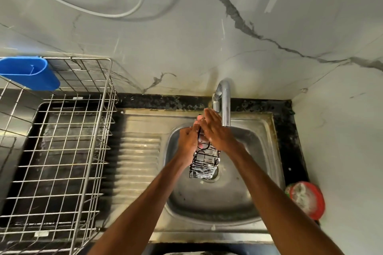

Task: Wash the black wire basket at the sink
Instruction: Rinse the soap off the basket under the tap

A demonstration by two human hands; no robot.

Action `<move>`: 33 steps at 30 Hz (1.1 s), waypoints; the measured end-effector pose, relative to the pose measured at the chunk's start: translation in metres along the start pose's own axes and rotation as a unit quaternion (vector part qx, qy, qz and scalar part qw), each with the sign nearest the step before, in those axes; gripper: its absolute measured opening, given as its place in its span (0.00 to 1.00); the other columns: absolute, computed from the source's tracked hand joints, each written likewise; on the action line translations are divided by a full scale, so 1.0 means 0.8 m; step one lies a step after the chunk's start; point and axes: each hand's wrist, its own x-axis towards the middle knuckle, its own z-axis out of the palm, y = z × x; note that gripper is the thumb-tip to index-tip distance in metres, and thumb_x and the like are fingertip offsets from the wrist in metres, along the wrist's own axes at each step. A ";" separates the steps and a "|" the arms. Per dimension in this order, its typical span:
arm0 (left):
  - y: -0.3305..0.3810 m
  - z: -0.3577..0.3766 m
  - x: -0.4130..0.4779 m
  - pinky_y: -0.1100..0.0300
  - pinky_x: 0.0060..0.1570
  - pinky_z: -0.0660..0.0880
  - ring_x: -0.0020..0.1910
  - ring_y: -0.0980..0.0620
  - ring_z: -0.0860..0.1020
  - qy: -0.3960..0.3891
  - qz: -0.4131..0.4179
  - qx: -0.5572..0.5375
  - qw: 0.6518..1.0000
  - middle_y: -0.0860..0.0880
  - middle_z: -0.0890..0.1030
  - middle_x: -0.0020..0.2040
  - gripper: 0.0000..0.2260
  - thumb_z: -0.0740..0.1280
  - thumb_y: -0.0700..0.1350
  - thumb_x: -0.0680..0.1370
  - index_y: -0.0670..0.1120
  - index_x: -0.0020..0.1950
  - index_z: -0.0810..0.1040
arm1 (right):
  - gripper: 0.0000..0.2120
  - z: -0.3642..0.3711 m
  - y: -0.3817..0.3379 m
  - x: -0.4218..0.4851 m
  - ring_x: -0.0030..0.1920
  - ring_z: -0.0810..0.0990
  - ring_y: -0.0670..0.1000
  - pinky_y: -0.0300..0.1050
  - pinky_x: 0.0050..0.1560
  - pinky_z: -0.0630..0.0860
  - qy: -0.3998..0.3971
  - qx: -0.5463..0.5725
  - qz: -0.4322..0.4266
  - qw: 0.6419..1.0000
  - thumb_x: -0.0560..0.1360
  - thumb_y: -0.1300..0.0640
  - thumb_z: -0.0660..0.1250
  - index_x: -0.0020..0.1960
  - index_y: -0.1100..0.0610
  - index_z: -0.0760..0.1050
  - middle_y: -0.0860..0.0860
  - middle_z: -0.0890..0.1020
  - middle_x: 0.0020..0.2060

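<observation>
A small black wire basket [204, 162], flecked with white suds, hangs upright over the steel sink [259, 151] bowl, above the drain. My left hand [188, 141] grips its upper left side with curled fingers. My right hand [215, 130] lies over the basket's top with fingers straight, pressing against it just under the tap. The basket's upper part is hidden between my hands.
The chrome tap [224, 101] arches over the bowl at the back. A wire dish rack [62, 151] stands on a black tray at the left, with a blue plastic holder [31, 72] hooked on its back corner. A red soap tub [306, 198] sits right of the sink.
</observation>
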 end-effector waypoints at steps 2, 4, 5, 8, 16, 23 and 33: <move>-0.002 -0.001 0.008 0.65 0.25 0.72 0.27 0.56 0.78 -0.004 -0.002 -0.002 1.000 0.51 0.81 0.30 0.19 0.60 0.48 0.87 0.42 0.41 0.80 | 0.30 0.011 0.003 -0.004 0.74 0.62 0.74 0.72 0.54 0.79 -0.003 -0.002 0.017 1.000 0.81 0.55 0.64 0.77 0.59 0.54 0.73 0.64 0.74; -0.010 -0.005 0.017 0.61 0.27 0.74 0.29 0.52 0.77 -0.006 0.017 0.001 1.000 0.48 0.80 0.31 0.19 0.60 0.48 0.87 0.38 0.43 0.80 | 0.32 0.010 -0.029 -0.032 0.79 0.52 0.69 0.71 0.68 0.70 0.028 0.015 0.036 0.999 0.83 0.53 0.60 0.80 0.61 0.51 0.68 0.55 0.79; -0.011 -0.007 0.021 0.60 0.29 0.75 0.29 0.52 0.78 -0.004 0.020 0.010 1.000 0.48 0.80 0.32 0.19 0.61 0.48 0.87 0.36 0.45 0.80 | 0.30 0.006 -0.048 -0.053 0.81 0.46 0.63 0.67 0.76 0.60 0.033 0.053 0.050 0.997 0.85 0.50 0.51 0.82 0.60 0.46 0.63 0.48 0.81; -0.008 -0.009 0.028 0.67 0.26 0.72 0.27 0.58 0.79 -0.048 -0.003 0.030 0.998 0.51 0.83 0.31 0.18 0.61 0.46 0.87 0.35 0.48 0.82 | 0.31 0.000 -0.076 -0.114 0.82 0.41 0.51 0.54 0.82 0.47 0.051 0.186 0.074 0.978 0.85 0.44 0.43 0.83 0.57 0.43 0.53 0.43 0.83; 0.014 0.008 0.051 0.66 0.25 0.71 0.28 0.55 0.77 -0.282 0.021 0.175 0.943 0.52 0.83 0.33 0.15 0.62 0.46 0.86 0.41 0.47 0.84 | 0.32 -0.068 0.019 -0.073 0.72 0.70 0.51 0.47 0.67 0.69 0.015 0.368 0.227 0.901 0.79 0.48 0.70 0.80 0.49 0.62 0.50 0.70 0.74; 0.037 0.001 0.087 0.64 0.28 0.73 0.27 0.54 0.79 -0.433 0.038 0.322 0.841 0.49 0.82 0.34 0.17 0.61 0.49 0.86 0.39 0.49 0.83 | 0.09 -0.108 0.051 -0.048 0.45 0.80 0.40 0.33 0.46 0.75 -0.134 0.294 0.134 0.937 0.76 0.53 0.74 0.55 0.51 0.81 0.41 0.83 0.47; -0.011 0.011 0.057 0.40 0.78 0.62 0.77 0.40 0.67 -0.130 0.314 0.528 0.778 0.37 0.72 0.75 0.29 0.48 0.58 0.85 0.40 0.75 0.70 | 0.12 -0.065 0.025 -0.091 0.38 0.87 0.58 0.53 0.43 0.84 0.032 0.484 0.228 0.844 0.83 0.55 0.66 0.58 0.63 0.82 0.59 0.87 0.43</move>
